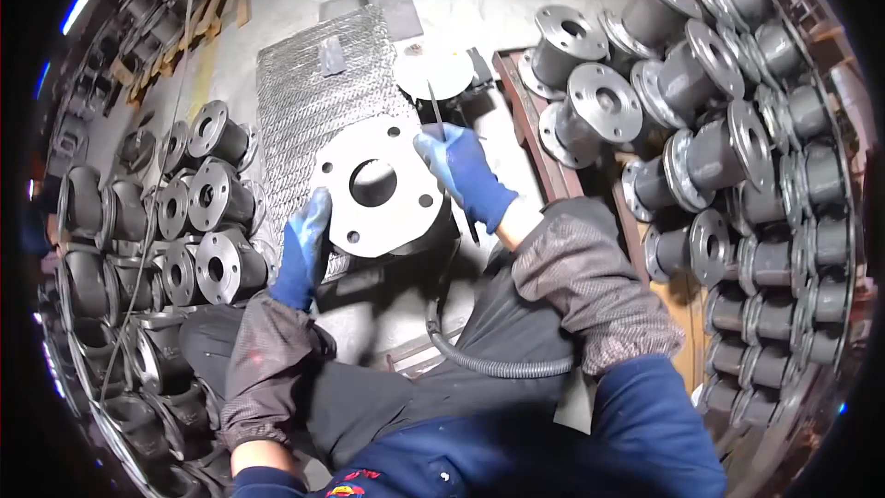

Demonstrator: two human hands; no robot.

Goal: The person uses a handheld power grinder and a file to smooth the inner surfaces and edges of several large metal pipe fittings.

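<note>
— At the middle of the head view, what lies under the hands?

— A flanged metal fitting [378,189], its flat square-ish flange face up, with a large round bore in the centre and small bolt holes near the corners. Everything else is easiest placed from that flange.

— Where is the left hand?

— The left hand [302,251], in a blue glove, rests against the flange's lower left edge. Its fingers [316,212] lie nearly straight and close together along the rim, pressing on it rather than wrapped round it.

— And the right hand?

— The right hand [464,175], also blue-gloved, sits at the flange's upper right corner. Its fingers [433,149] are curled tight around a thin dark rod-like tool [433,103], whose free end points up and away from the flange. What kind of tool it is, I cannot tell.

— What is behind the flange?

— A sheet of silvery mesh [318,101] runs from beneath the flange's left side upward. Just above the flange's upper right corner lies a pale round disc [435,72].

— And to the sides?

— Left of the flange, well apart, stand rows of grey flanged pipe fittings [207,221]. Right of it, beyond a brown rail [539,143], a larger stack of similar flanged fittings [728,157] is piled. Below the flange a dark ribbed hose [498,367] curves across the person's lap, between the two grey mesh sleeves [590,286].
</note>
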